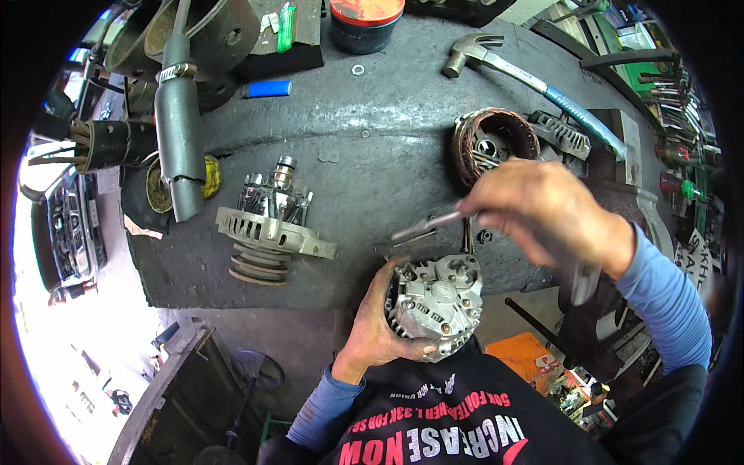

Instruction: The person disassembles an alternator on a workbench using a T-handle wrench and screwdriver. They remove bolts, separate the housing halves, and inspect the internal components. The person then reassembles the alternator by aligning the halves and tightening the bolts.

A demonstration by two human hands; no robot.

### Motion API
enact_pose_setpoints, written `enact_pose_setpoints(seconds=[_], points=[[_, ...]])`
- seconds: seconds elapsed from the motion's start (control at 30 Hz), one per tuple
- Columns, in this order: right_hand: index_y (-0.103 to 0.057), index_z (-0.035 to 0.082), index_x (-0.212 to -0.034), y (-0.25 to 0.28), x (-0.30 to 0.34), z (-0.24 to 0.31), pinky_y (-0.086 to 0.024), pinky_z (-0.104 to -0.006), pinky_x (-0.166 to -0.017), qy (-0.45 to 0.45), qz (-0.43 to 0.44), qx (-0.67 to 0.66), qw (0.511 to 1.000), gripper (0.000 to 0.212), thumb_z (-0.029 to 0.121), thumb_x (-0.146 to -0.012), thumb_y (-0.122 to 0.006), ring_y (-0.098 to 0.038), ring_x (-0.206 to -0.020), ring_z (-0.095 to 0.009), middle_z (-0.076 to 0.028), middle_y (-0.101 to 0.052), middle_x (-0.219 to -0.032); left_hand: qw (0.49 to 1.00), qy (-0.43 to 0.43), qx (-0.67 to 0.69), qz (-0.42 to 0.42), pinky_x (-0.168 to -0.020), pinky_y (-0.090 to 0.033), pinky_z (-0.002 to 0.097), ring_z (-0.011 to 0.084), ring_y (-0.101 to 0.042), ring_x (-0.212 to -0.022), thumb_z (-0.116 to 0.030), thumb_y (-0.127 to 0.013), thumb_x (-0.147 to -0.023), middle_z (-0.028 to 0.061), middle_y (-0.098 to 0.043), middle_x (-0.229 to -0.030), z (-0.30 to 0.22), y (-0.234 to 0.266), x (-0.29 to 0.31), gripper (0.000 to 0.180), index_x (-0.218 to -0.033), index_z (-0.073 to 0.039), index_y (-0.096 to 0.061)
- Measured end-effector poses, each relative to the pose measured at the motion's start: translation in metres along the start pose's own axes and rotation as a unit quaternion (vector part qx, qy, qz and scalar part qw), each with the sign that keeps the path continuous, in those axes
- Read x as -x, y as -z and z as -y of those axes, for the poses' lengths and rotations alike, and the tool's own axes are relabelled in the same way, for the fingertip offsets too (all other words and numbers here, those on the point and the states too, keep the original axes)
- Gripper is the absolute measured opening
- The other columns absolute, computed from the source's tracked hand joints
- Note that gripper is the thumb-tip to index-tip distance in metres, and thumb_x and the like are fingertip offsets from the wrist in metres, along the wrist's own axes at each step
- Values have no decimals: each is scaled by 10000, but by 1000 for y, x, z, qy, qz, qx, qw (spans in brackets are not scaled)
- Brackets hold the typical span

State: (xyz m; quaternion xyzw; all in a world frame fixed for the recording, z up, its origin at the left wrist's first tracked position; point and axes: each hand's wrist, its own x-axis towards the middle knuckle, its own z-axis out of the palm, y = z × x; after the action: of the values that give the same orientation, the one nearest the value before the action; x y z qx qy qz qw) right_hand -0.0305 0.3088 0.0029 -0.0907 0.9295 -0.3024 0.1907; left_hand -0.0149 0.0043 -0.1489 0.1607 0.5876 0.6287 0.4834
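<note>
My left hand (373, 335) grips the side of a silver alternator housing (442, 298) at the bench's near edge, thumb along the bottom and fingers along its left side. Bolts and terminals on the housing face up. Above and to the right, my right hand (539, 205) is closed around a slim metal tool (426, 226). Its shaft points left over the bench; motion blur hides its exact kind. Just beyond that hand lies a stator ring with copper windings (496, 128), partly covered by it. To the left stands an alternator front half with rotor and pulley (271, 229).
A claw hammer (535, 81) lies at the back right, near a finned metal part (562, 133). At the back are a tub (364, 35), a blue lighter-like piece (267, 89) and a washer (357, 70). A grey tube (178, 132) overhangs the left side.
</note>
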Motion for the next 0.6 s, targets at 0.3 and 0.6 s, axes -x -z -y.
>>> enact_pose_setpoints(seconds=[0.3,0.6], points=[[-705,-17,-946,-1,-10,20,-548,-451,-694,-261,104,-205,938,229,212,-960,-708,-724,-724,-310,-146,-715,-752,999,24,41,-4,-1203,-400,429,305,-513,-1407,-340,-1029,-484,191,-517,-1503,-3,-4,0,1352,-1592,32,-351],[-644,-86,-870,-8,-19,18,-499,-311,-400,-441,129,-418,784,342,202,-1053,-623,-668,-492,-171,-119,-705,-701,999,28,33,-9,-1207,-392,426,312,-509,-1410,-347,-1035,-471,203,-514,-1505,-4,-5,6,1370,-1589,46,-349]])
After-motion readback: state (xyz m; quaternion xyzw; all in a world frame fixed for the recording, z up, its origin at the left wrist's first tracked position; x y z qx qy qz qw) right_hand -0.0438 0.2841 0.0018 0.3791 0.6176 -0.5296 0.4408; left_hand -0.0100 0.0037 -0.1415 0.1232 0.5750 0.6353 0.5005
